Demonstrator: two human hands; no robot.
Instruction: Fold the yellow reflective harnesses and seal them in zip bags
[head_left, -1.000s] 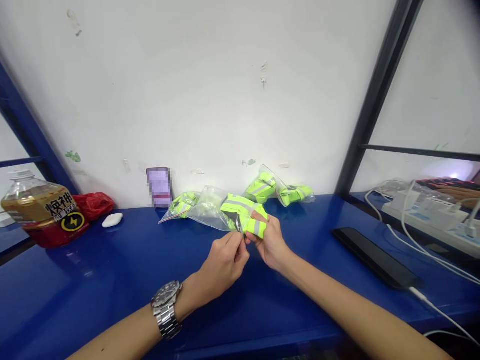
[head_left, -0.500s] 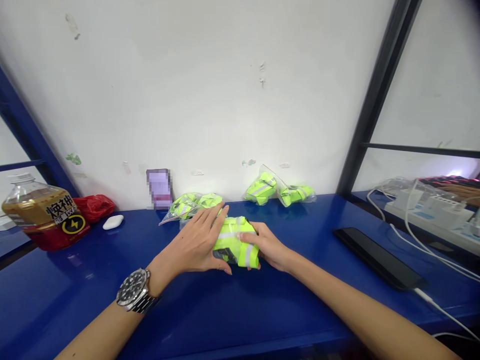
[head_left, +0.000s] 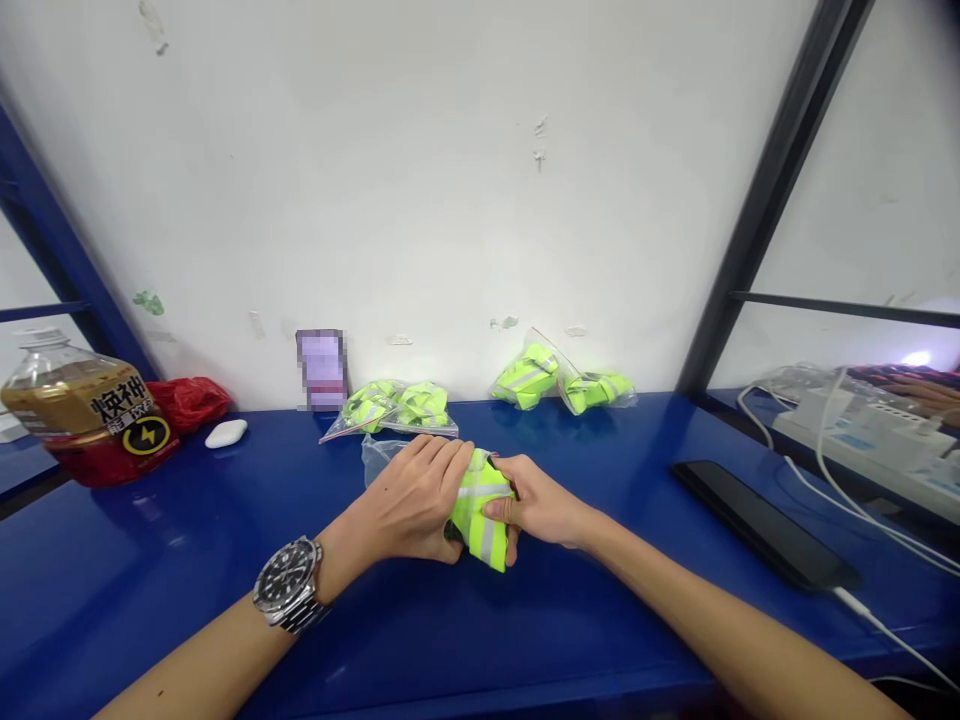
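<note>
A folded fluorescent yellow-green reflective vest [head_left: 484, 525] with silver stripes is between my two hands, just over the blue table [head_left: 450, 640]. My left hand [head_left: 420, 500], with a metal watch on its wrist, is closed over the vest's left side. My right hand [head_left: 544, 505] grips the right edge, its thumb on the front and fingers behind. Out from behind my left hand sticks a clear plastic bag [head_left: 379, 460]; how far it covers the vest is hidden. Further back by the wall lie bagged vests at left [head_left: 367, 408] and at right [head_left: 526, 378].
At left stand a large drink bottle [head_left: 82, 410], a red plastic bag [head_left: 191, 402] and a white earbud case [head_left: 226, 433]. A blurred phone [head_left: 322, 372] leans on the wall. On the right lie a black phone [head_left: 757, 520] with its cable and a white power strip [head_left: 892, 430].
My left fingers have curled from stretched out to closed around the vest. The vest has come slightly nearer and tilted, its lower end pointing down. More clear plastic shows behind my left hand.
</note>
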